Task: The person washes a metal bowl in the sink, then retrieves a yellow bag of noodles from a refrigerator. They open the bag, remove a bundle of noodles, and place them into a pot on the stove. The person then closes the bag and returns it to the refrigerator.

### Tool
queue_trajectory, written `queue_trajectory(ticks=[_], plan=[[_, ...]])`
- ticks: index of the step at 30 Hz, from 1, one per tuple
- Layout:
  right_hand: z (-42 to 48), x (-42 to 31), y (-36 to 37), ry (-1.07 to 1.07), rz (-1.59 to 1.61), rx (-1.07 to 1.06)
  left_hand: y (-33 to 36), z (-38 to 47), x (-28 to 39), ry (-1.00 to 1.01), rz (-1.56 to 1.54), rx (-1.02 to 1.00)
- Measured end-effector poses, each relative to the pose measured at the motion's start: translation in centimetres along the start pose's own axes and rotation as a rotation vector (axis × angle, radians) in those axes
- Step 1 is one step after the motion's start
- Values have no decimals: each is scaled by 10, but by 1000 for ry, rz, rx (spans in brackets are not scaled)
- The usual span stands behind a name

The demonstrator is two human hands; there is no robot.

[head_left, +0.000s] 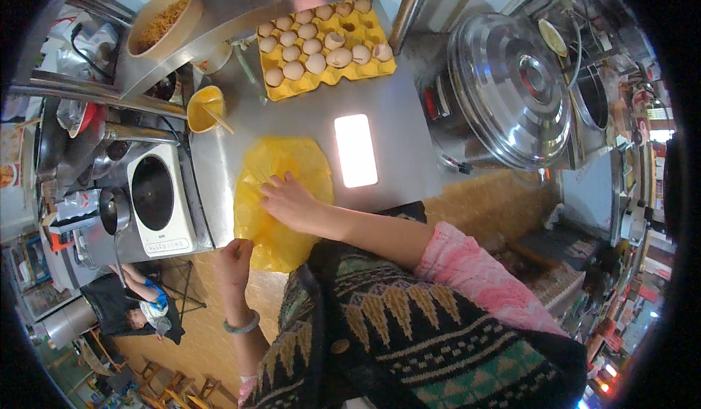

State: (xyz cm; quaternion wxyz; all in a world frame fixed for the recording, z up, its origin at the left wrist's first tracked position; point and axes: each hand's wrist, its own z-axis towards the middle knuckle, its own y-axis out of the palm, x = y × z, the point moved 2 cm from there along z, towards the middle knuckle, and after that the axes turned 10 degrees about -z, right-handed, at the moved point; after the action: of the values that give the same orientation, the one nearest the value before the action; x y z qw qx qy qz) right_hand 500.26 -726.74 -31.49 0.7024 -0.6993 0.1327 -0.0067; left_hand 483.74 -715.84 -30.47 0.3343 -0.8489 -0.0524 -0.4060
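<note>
A crumpled yellow plastic bag [298, 162] lies spread over the near edge of the steel counter, its lower part hanging towards my body. My left hand [236, 261], with a bangle on its wrist, pinches the bag's lower left edge. Across the middle of the bag reaches my right hand [290, 203], its curled fingertips gathering the plastic. What is inside or under the bag is hidden. Just right of it a phone [356, 150] with a bright white screen lies flat. Behind the bag to the left stands a small yellow bowl [206, 118] with chopsticks [219, 118] in it.
A yellow egg tray [334, 77] with whole eggs and cracked shells lies at the back. A big lidded steel pot [509, 91] stands right. Left are an induction cooker [159, 201] and, above, a bowl of dry food [163, 20]. A child [150, 305] reclines at lower left.
</note>
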Motion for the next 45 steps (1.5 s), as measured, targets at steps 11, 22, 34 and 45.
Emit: queue_trajectory(ticks=[11, 22, 34, 45], plan=[[-17, -36, -22, -259, 403, 160, 6, -47, 9, -28, -1216, 301], [14, -116, -31, -607, 724, 106, -27, -194, -5, 126, -1400, 975], [9, -417, 82, -1379, 60, -358, -84, -307, -181, 176, -1078, 608], [115, -619, 117, -1263, 149, -369, -225, -417, -363, -46, -868, 1182]])
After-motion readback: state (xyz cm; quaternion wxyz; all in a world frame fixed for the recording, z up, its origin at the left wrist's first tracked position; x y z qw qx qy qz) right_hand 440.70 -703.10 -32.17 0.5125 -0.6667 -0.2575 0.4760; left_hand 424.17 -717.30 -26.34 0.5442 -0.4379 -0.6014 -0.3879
